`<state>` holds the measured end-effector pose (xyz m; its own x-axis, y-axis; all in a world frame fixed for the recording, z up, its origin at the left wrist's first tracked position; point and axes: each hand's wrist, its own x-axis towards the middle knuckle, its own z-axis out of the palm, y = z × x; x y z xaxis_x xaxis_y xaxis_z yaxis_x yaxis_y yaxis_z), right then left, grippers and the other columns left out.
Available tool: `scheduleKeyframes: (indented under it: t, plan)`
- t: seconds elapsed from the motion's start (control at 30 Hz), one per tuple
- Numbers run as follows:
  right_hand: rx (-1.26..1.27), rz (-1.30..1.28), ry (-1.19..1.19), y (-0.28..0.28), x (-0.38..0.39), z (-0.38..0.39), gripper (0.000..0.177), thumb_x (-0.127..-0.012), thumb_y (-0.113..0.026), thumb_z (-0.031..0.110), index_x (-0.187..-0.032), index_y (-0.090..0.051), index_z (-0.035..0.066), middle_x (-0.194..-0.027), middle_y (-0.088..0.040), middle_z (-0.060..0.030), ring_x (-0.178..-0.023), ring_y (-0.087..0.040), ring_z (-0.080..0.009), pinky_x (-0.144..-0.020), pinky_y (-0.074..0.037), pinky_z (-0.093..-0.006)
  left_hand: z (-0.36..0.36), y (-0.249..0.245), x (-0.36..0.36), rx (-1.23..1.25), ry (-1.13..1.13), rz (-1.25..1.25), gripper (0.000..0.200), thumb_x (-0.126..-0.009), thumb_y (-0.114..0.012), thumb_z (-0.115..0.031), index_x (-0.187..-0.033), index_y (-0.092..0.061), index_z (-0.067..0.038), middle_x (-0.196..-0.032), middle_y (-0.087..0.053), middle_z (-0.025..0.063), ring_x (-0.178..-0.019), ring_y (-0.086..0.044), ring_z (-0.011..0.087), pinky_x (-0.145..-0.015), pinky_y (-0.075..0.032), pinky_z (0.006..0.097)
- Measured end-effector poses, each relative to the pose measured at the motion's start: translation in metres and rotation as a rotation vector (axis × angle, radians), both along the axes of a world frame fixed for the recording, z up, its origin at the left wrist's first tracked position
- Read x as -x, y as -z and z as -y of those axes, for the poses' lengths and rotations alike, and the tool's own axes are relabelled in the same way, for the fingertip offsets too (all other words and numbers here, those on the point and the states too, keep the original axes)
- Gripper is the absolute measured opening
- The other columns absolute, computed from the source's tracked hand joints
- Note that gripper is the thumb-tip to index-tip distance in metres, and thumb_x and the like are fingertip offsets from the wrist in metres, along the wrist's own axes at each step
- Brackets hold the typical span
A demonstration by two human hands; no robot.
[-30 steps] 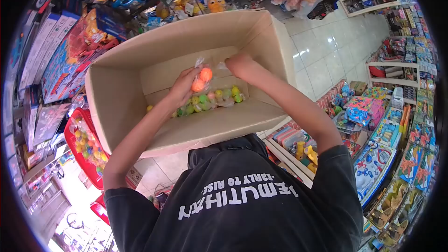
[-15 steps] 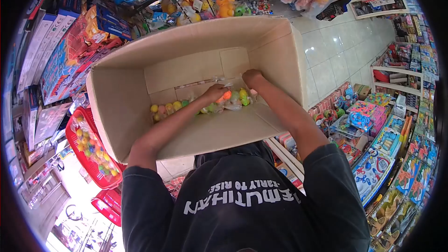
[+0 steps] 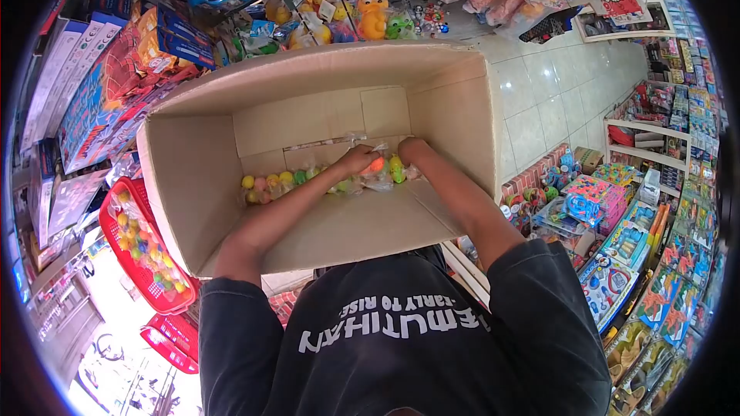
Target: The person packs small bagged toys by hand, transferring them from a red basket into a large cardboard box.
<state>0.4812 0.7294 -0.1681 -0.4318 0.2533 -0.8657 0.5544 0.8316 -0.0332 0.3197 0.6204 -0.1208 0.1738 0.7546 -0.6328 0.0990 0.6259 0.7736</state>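
A large open cardboard box [image 3: 324, 227] stands before me, with both my hands inside it. Along its floor lies a row of small round toys [image 3: 287, 178] in yellow, green, pink and orange, wrapped in clear plastic. My left hand [image 3: 358, 159] is closed on the clear plastic bag [image 3: 378, 179] around an orange toy and pale ones. Close by on the right, my right hand [image 3: 415, 152] is bent down with curled fingers beside a yellow-green toy [image 3: 397, 170]. Its fingertips are hidden, so whatever it grips cannot be made out.
A red plastic basket [image 3: 127, 250] holding bagged coloured balls stands left of the box, with another red basket [image 3: 173, 339] below it. Toys [image 3: 372, 15] crowd the far side. Boxed toys [image 3: 609, 277] and shelves line the right, beside a tiled floor [image 3: 551, 92].
My right hand has come down lower, closer to the wrapped toys. My left hand stays at the plastic with little movement. The whole view has shifted slightly.
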Motion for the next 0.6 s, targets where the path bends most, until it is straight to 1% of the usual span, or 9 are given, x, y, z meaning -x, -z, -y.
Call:
scheduleKeyframes:
  t: [0.03, 0.07, 0.13, 0.2, 0.27, 0.37, 0.43, 0.57, 0.6]
  plan:
    - [0.023, 0.025, -0.040, -0.026, 0.008, -0.004, 0.021, -0.068, -0.065, 0.017, -0.085, -0.068, 0.006, -0.092, -0.064, -0.0150, -0.084, -0.063, -0.0268, -0.072, -0.050, -0.0353, 0.000, 0.000, 0.000, 0.029, -0.008, 0.001, 0.038, -0.085, -0.050, -0.033, -0.101, -0.062, -0.001, -0.095, -0.064, 0.0126, -0.087, -0.058, 0.0205, -0.079, -0.043, 0.0308]
    - [0.026, 0.027, -0.041, -0.013, 0.005, -0.002, 0.021, -0.068, -0.065, 0.017, -0.085, -0.068, 0.006, -0.092, -0.064, -0.0150, -0.084, -0.063, -0.0268, -0.072, -0.050, -0.0353, 0.000, 0.001, 0.000, 0.032, -0.009, 0.003, 0.038, -0.085, -0.050, -0.033, -0.101, -0.062, -0.001, -0.095, -0.064, 0.0126, -0.087, -0.058, 0.0205, -0.079, -0.043, 0.0308]
    - [-0.042, 0.001, 0.195, 0.046, -0.006, 0.003, 0.025, -0.079, -0.052, 0.017, -0.097, -0.066, 0.006, -0.106, -0.060, -0.0153, -0.095, -0.060, -0.0279, -0.080, -0.048, -0.0378, -0.001, 0.003, 0.000, 0.035, -0.032, 0.073, 0.037, -0.085, -0.050, -0.032, -0.103, -0.062, -0.001, -0.099, -0.063, 0.0114, -0.088, -0.057, 0.0197, -0.081, -0.043, 0.0303]
    - [-0.046, -0.033, 0.285, 0.088, -0.017, 0.009, 0.026, -0.080, -0.052, 0.018, -0.097, -0.066, 0.006, -0.106, -0.060, -0.0153, -0.096, -0.060, -0.0273, -0.080, -0.048, -0.0375, -0.001, 0.004, 0.003, 0.030, -0.048, 0.100, 0.036, -0.086, -0.049, -0.031, -0.104, -0.061, -0.002, -0.098, -0.062, 0.0104, -0.087, -0.058, 0.0188, -0.078, -0.044, 0.0306]
    - [-0.055, -0.063, 0.377, 0.093, -0.025, 0.009, 0.026, -0.080, -0.051, 0.019, -0.097, -0.066, 0.006, -0.106, -0.061, -0.0152, -0.096, -0.060, -0.0267, -0.080, -0.048, -0.0372, -0.004, -0.001, 0.002, 0.021, -0.064, 0.132, 0.036, -0.087, -0.048, -0.030, -0.105, -0.060, -0.003, -0.098, -0.062, 0.0093, -0.086, -0.058, 0.0179, -0.076, -0.045, 0.0310]
    - [-0.031, -0.052, 0.236, 0.065, -0.023, 0.002, 0.027, -0.080, -0.051, 0.020, -0.098, -0.065, 0.005, -0.106, -0.060, -0.0150, -0.098, -0.059, -0.0266, -0.080, -0.048, -0.0371, -0.010, -0.014, 0.004, 0.212, -0.156, 0.213, 0.037, -0.089, -0.045, -0.027, -0.114, -0.055, -0.003, -0.107, -0.058, 0.0095, -0.092, -0.055, 0.0166, -0.081, -0.045, 0.0285]
    - [-0.011, -0.050, 0.141, 0.051, -0.018, 0.003, 0.028, -0.081, -0.050, 0.020, -0.099, -0.065, 0.005, -0.107, -0.060, -0.0149, -0.099, -0.058, -0.0266, -0.080, -0.048, -0.0370, -0.008, -0.011, 0.004, 0.218, -0.269, 0.277, 0.032, -0.088, -0.046, -0.029, -0.108, -0.058, -0.007, -0.093, -0.060, 0.0059, -0.079, -0.058, 0.0150, -0.065, -0.050, 0.0316]
    - [-0.060, -0.044, 0.117, 0.021, 0.003, 0.005, 0.027, -0.081, -0.050, 0.019, -0.097, -0.066, 0.005, -0.106, -0.061, -0.0143, -0.098, -0.059, -0.0267, -0.080, -0.048, -0.0373, -0.014, -0.012, 0.010, 0.263, -0.277, 0.264, 0.032, -0.089, -0.045, -0.028, -0.106, -0.057, -0.005, -0.094, -0.060, 0.0068, -0.079, -0.058, 0.0157, -0.067, -0.049, 0.0305]
    - [-0.056, -0.001, 0.179, -0.007, 0.017, 0.001, 0.024, -0.075, -0.057, 0.019, -0.092, -0.067, 0.006, -0.100, -0.063, -0.0133, -0.092, -0.061, -0.0266, -0.076, -0.049, -0.0371, -0.014, -0.007, 0.011, 0.229, -0.308, 0.309, 0.032, -0.089, -0.045, -0.028, -0.106, -0.057, -0.003, -0.094, -0.059, 0.0074, -0.079, -0.058, 0.0159, -0.067, -0.049, 0.0300]
